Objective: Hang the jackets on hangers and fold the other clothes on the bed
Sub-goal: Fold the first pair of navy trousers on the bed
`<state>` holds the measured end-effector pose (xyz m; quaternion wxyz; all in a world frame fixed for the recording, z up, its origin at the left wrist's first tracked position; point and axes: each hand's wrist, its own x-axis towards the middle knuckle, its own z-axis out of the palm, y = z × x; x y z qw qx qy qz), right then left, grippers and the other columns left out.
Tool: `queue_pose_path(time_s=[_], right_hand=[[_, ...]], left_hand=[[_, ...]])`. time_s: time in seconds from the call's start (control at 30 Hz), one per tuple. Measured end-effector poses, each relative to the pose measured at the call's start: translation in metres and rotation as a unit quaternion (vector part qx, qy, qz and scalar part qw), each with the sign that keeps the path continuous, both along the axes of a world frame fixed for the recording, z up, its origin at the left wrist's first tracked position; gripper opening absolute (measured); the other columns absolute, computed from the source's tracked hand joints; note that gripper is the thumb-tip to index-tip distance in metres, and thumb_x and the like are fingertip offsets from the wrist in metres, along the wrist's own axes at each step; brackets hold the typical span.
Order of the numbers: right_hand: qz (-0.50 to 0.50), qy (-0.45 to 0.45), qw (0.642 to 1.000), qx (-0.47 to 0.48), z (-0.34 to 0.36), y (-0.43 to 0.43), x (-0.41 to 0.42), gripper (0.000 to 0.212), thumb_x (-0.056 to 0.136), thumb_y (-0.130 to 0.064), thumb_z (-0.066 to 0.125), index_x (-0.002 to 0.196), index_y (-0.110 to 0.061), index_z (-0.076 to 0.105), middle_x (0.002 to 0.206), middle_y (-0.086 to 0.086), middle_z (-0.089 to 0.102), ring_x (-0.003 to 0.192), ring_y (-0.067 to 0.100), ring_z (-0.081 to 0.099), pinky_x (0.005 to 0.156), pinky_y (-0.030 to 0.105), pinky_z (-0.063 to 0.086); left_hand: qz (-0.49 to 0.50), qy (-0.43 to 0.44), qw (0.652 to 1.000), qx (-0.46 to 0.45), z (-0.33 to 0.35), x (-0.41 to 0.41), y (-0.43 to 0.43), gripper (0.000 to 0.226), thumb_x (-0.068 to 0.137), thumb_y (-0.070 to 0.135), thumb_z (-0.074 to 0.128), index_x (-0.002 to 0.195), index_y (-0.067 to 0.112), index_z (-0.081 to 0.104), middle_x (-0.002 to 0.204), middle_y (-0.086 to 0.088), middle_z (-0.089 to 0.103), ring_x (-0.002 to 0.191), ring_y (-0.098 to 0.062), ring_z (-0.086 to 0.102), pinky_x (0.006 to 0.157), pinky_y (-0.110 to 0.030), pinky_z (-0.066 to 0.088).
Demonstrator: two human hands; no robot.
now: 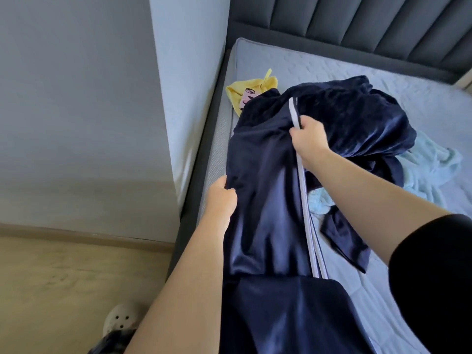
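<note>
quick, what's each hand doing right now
Left hand: closed, holding the left edge of the navy garment.
Right hand: closed, holding the same garment at its white stripe.

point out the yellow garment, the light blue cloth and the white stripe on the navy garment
yellow garment (265,84), head view, upper fold
light blue cloth (431,164), head view, crumpled right part
white stripe (295,112), head view, stretch above the right hand (310,139)

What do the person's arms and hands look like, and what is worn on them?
The left hand and the right hand are bare: no gloves, rings or watch show. The left forearm and the right forearm are uncovered. A black sleeve covers the right upper arm; on the left arm no sleeve shows.
</note>
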<state>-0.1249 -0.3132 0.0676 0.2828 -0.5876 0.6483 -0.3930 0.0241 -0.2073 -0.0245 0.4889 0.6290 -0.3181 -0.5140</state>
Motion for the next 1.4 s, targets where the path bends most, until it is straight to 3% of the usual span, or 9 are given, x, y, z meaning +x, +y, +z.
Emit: queue_pose_path(time_s=[0.1,0.23,0.43,0.63,0.77,0.9,1.07,1.27,1.4], right_hand=[[-0.009,-0.009,1.000,-0.026,0.008,-0.004,-0.012,0.019,0.084,0.003,0.043,0.092,0.003,0.060,0.077,0.006,0.053,0.070,0.016,0.045,0.062,0.026,0.041],[-0.043,0.071,0.996,-0.018,0.001,-0.004,-0.022,0.009,0.087,-0.003,0.050,0.093,-0.005,0.056,0.086,0.004,0.054,0.079,0.016,0.048,0.063,0.023,0.035],[-0.012,0.220,0.973,-0.065,-0.020,0.018,-0.010,0.064,0.087,-0.018,0.065,0.141,-0.012,0.030,0.138,0.009,0.036,0.124,0.024,0.037,0.100,0.035,0.038],[-0.110,0.035,0.991,0.063,-0.041,0.045,-0.014,0.040,0.085,-0.037,0.060,0.111,-0.011,0.044,0.116,0.006,0.056,0.105,0.026,0.055,0.085,0.036,0.045],[-0.148,0.082,0.984,0.059,-0.068,0.084,-0.034,0.022,0.088,-0.033,0.057,0.091,-0.011,0.055,0.090,0.004,0.061,0.089,0.025,0.056,0.081,0.033,0.043],[-0.038,0.165,0.959,0.227,-0.087,0.121,-0.051,0.055,0.087,-0.043,0.057,0.047,-0.013,0.036,0.046,0.004,0.044,0.054,0.027,0.048,0.064,0.031,0.040],[0.033,0.219,0.929,0.296,-0.096,0.143,-0.072,0.046,0.087,-0.029,0.064,0.053,-0.012,0.038,0.047,0.003,0.044,0.043,0.022,0.049,0.042,0.024,0.038],[-0.070,0.201,0.961,0.179,-0.110,0.160,-0.090,0.052,0.087,-0.026,0.065,0.054,-0.015,0.026,0.051,0.000,0.031,0.049,0.016,0.031,0.045,0.030,0.021],[-0.064,0.161,0.965,0.196,-0.110,0.166,-0.089,0.033,0.084,-0.035,0.064,0.067,-0.014,0.047,0.064,-0.003,0.050,0.067,0.020,0.050,0.056,0.031,0.032]], left_hand=[[0.002,-0.014,1.000,-0.020,0.000,-0.005,0.002,0.038,0.088,-0.007,0.039,0.104,0.020,0.059,0.095,0.005,0.065,0.088,-0.015,0.059,0.063,-0.016,0.043],[-0.015,-0.121,0.992,-0.033,-0.004,-0.010,0.011,0.054,0.088,-0.005,0.042,0.137,0.018,0.045,0.135,-0.001,0.053,0.122,-0.019,0.051,0.100,-0.029,0.042],[-0.101,-0.273,0.955,-0.062,-0.005,-0.016,0.018,0.063,0.092,0.003,0.047,0.149,0.018,0.026,0.155,-0.002,0.024,0.143,-0.018,0.021,0.117,-0.033,0.020],[-0.127,-0.336,0.932,-0.052,-0.015,-0.025,0.025,0.052,0.099,0.018,0.042,0.149,0.017,0.028,0.159,-0.005,0.015,0.146,-0.020,0.008,0.117,-0.033,0.012],[-0.140,-0.383,0.911,-0.062,-0.020,-0.029,0.030,0.048,0.099,0.022,0.043,0.146,0.015,0.034,0.158,-0.008,0.017,0.146,-0.023,0.007,0.117,-0.034,0.011],[-0.139,-0.374,0.915,-0.057,-0.019,-0.029,0.039,0.049,0.098,0.018,0.044,0.146,0.014,0.034,0.159,-0.008,0.013,0.146,-0.022,0.006,0.117,-0.034,0.011],[-0.190,-0.467,0.863,-0.022,-0.025,-0.024,0.061,0.052,0.098,0.025,0.043,0.148,0.023,0.030,0.161,-0.004,0.001,0.147,-0.024,-0.005,0.118,-0.042,0.010],[-0.238,-0.579,0.779,0.036,-0.030,-0.018,0.085,0.056,0.101,0.038,0.030,0.152,0.030,0.009,0.160,-0.004,-0.012,0.146,-0.030,-0.014,0.116,-0.050,0.000],[-0.245,-0.614,0.750,-0.010,-0.022,-0.028,0.096,0.057,0.101,0.040,0.028,0.152,0.027,0.007,0.160,-0.005,-0.008,0.145,-0.030,-0.014,0.115,-0.053,0.002]])
